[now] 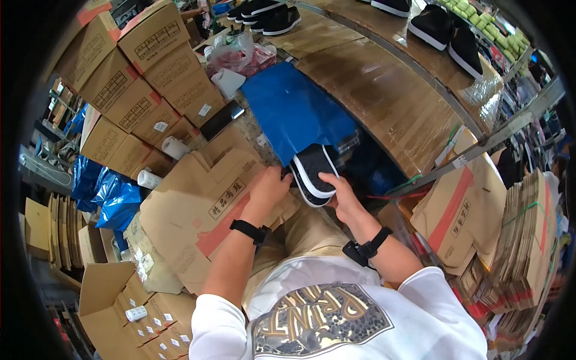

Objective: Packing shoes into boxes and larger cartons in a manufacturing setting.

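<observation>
In the head view, the left hand (271, 183) sits at the left side of the shoes (316, 173), its forearm slanting up and to the right from the lower edge, knuckles upward and fingers curled in; whether they pinch anything I cannot tell. The right hand (344, 197) grips the shoes at their near end, thumb laid over the upper one, its forearm coming up and leftward from the lower right. Both elbows are bent, and a black band circles each wrist. The shoes, black with white soles, are held between the two hands in front of the person's lap, their far end at the mouth of the blue bag (294, 102). The bag stretches away from the hands along the near edge of the table (384, 96), whose broad brown top gives room beyond it on the right. A metal bar (516, 123) bounds that side, slanting down toward the right hand, with flattened cartons (516, 246) standing below it. On the left, a cardboard sheet (180, 210) lies beneath the left forearm, and past it a phone (222, 120) and stacked boxes (138, 90) close in the space
</observation>
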### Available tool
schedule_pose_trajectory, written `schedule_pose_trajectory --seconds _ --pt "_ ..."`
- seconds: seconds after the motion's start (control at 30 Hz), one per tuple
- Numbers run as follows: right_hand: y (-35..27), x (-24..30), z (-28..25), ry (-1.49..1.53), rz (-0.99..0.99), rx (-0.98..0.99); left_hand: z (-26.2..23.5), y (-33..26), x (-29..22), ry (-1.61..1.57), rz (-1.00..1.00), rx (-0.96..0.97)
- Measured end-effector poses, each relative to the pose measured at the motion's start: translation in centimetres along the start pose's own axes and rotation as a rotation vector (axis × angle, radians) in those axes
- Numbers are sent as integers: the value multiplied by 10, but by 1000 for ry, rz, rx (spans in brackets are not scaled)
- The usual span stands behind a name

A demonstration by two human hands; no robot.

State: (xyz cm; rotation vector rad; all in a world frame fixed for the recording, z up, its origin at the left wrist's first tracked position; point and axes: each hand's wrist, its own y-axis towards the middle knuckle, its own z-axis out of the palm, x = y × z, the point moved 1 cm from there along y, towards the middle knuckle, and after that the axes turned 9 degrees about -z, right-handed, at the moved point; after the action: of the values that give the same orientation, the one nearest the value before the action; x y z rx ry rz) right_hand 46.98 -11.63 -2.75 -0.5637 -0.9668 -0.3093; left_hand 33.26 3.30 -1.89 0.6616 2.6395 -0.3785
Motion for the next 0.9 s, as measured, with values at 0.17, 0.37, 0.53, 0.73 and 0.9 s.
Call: schedule_pose_trajectory --seconds 0.17,0.37,0.53,0.73,0.9 --pt "15 6 -14 -101 -13 37 16 -3 -1 -40 131 239" --pt "62 10 -11 -612 -438 -132 32 -9 -6 -369 205 367" --pt "66 3 -11 473 -127 39 31 -38 -21 -657 -1 559" --pt "94 6 7 -98 -415 152 23 -69 -7 -569 40 658" --pt "92 -3 4 -558 -621 174 17 -52 7 -897 -214 693"
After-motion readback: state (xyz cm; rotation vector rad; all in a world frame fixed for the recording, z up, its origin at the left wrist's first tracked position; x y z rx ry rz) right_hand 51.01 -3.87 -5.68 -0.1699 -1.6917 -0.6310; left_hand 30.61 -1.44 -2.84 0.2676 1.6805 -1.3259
